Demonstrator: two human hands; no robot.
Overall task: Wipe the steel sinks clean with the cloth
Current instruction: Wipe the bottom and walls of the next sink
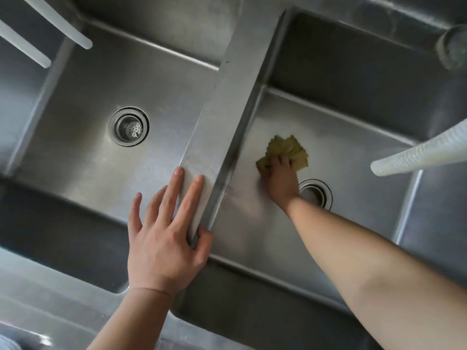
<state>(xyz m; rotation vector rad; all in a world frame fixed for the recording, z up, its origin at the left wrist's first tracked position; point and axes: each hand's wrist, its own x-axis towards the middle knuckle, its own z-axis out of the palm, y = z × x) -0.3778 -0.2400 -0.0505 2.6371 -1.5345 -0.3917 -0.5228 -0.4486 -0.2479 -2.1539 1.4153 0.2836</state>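
Steel sinks, two deep brushed-metal basins side by side, took up nearly everything I could see: the left basin [83, 147] and the right basin [341, 137], parted by a flat steel divider [227, 107] running from the near edge to the back. The right basin's round drain [321, 193] was half hidden behind the wrist and forearm reaching over it, so its strainer could not be made out. The left basin's round steel drain with a perforated strainer [129, 126] lay in plain sight. Two white ribbed hoses [58, 21] were cut off at the upper left corner, their ends hanging over the left basin, and a third white ribbed hose [419, 154] came in from the right edge above the right basin. A blurred dark round fitting [454, 46] at the upper right was too soft to identify.

Bare floor lay open beyond the cloth toward the back wall and to the right, below the hose. The crumpled yellow-green cloth [285, 147] lay on the right basin's floor, near the divider wall and just beyond the drain. The right hand [280, 180] pressed down on its near part, fingers curled into the fabric, most of it spreading out past the fingertips. The left hand [164, 238] rested flat on the divider's near end, fingers straight and spread, thumb hooked over the edge on the right basin's side, holding nothing.
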